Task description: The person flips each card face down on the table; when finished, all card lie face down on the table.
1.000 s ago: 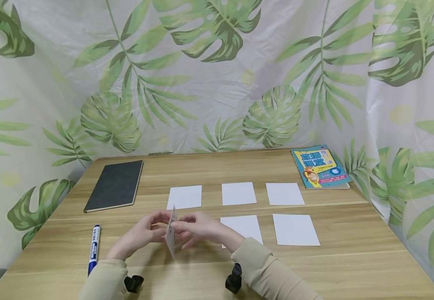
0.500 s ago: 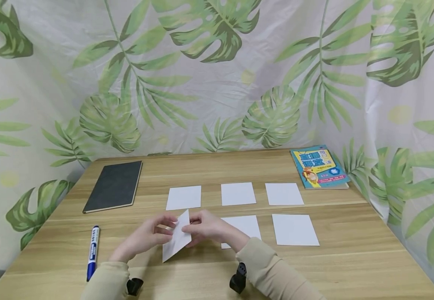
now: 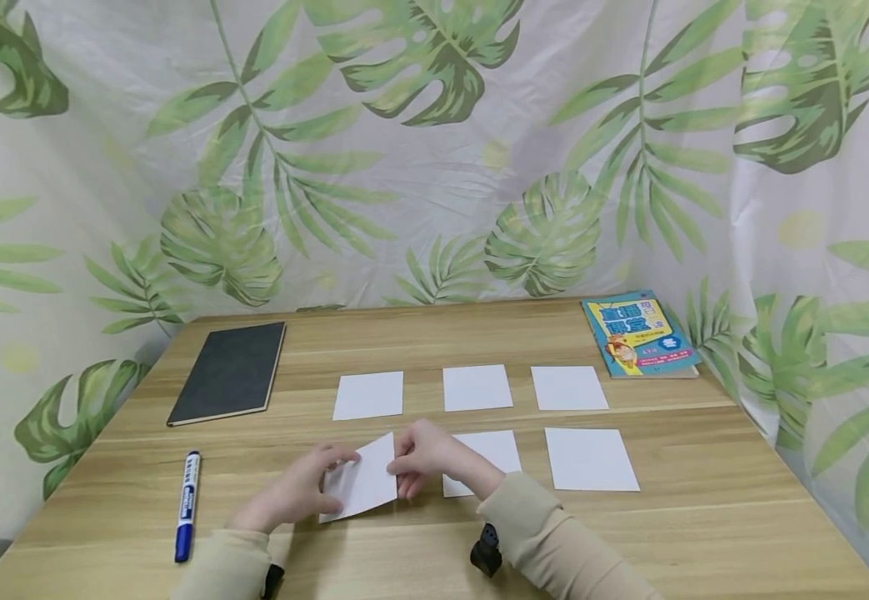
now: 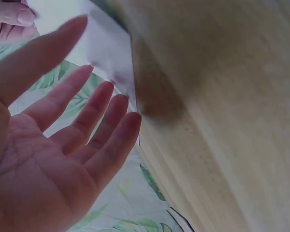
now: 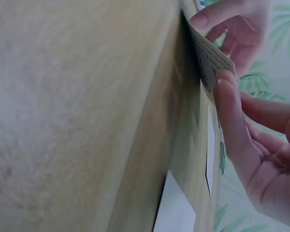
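In the head view a square white card (image 3: 362, 482) is tilted low over the table, its blank side up. My right hand (image 3: 430, 458) pinches its right edge between thumb and fingers. At the card's left edge my left hand (image 3: 287, 492) touches it, fingers spread along the side. The left wrist view shows the left fingers nearly straight, fingertips against the white card (image 4: 108, 53). Dark print covers the card's underside (image 5: 208, 55) in the right wrist view. Behind and right of the hands lie several other white cards, one (image 3: 490, 450) partly covered by my right wrist.
Three cards form a back row, with a white card (image 3: 368, 395) at its left end. Another card (image 3: 591, 460) lies front right. A blue-and-white marker (image 3: 187, 508) and a black notebook (image 3: 227, 372) are at left; a colourful book (image 3: 640, 333) lies back right.
The card has turned from upright, edge-on with print facing left, to nearly flat with its blank side up. My left hand has come slightly lower, and the right hand has shifted right.
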{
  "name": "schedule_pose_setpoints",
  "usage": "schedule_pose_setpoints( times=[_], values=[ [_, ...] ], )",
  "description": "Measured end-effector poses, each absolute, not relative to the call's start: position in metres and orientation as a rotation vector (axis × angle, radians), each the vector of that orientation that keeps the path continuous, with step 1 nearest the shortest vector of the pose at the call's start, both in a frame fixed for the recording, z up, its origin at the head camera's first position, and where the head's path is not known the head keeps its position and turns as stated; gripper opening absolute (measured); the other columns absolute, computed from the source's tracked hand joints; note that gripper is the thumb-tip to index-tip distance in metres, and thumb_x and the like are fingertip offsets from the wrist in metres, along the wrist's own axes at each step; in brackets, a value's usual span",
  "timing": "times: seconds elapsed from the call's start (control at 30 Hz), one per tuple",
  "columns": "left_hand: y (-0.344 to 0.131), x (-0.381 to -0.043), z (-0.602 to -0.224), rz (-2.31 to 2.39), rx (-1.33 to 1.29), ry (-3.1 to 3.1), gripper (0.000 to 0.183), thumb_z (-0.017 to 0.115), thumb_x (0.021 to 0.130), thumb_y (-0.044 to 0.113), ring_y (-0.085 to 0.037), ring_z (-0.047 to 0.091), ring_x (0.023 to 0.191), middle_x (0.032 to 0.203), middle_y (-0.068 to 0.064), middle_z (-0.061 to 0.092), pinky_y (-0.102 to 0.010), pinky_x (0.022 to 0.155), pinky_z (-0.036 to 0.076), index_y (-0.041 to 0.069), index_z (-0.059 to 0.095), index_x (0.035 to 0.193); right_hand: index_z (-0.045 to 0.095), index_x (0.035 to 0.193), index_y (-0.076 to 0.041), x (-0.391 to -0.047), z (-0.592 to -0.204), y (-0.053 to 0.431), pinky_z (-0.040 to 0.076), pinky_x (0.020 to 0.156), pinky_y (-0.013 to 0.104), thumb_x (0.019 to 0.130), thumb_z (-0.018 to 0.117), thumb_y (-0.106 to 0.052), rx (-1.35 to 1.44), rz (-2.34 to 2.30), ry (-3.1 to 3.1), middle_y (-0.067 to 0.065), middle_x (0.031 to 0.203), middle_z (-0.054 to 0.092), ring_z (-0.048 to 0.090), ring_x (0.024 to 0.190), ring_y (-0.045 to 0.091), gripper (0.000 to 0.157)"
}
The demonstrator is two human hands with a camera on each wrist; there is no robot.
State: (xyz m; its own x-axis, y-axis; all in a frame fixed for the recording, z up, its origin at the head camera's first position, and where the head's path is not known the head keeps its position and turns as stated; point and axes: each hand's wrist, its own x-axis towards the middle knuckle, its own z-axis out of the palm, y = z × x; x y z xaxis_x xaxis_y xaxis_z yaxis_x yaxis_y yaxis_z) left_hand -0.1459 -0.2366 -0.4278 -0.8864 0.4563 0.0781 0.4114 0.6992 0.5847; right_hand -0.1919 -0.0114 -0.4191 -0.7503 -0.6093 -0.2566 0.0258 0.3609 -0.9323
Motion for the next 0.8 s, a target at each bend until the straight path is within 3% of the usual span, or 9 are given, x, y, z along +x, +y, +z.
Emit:
schedule_pose_setpoints(
  times=[0.27,0.4,0.57,0.8],
  values=[
    [-0.228,-0.143,-0.422,0.774,0.615,2.882,0.052,0.077,0.059,-0.002,-0.035,0.055,0.104,0.114,-0.016,0.057,-0.052,0.088,0.047,0.005,0.064,0.109,0.061,0.059,0.001,-0.188,-0.421,-0.018,0.048,0.039,0.019,0.077,0.072,-0.001,-0.643,-0.983,2.524,0.009,0.05,0.062,0.057,0.039,0.013,0.021],
    [-0.227,-0.144,-0.42,0.757,0.61,2.87,0.05,0.077,0.059,-0.004,-0.036,0.055,0.106,0.114,-0.016,0.058,-0.053,0.09,0.047,0.003,0.064,0.107,0.064,0.074,-0.003,-0.189,-0.423,-0.021,0.041,0.048,0.014,0.075,0.072,-0.003,-0.817,-0.726,2.684,-0.001,0.063,0.059,0.048,0.052,0.007,0.008],
    [-0.229,-0.146,-0.421,0.755,0.591,2.894,0.052,0.077,0.058,-0.005,-0.038,0.055,0.107,0.115,-0.017,0.059,-0.054,0.091,0.046,0.001,0.063,0.107,0.068,0.091,-0.003,-0.191,-0.425,-0.025,0.039,0.06,0.017,0.075,0.07,-0.002,-0.991,-0.583,2.749,0.0,0.082,0.058,0.043,0.071,0.009,0.017],
    [-0.234,-0.138,-0.422,0.783,0.498,2.878,0.055,0.077,0.061,-0.003,-0.039,0.054,0.11,0.118,-0.018,0.058,-0.056,0.094,0.044,0.002,0.062,0.113,0.068,0.099,-0.002,-0.184,-0.429,-0.022,0.039,0.062,0.015,0.078,0.069,-0.005,-1.061,-0.601,2.741,0.001,0.084,0.057,0.043,0.074,0.008,0.022]
  ],
)
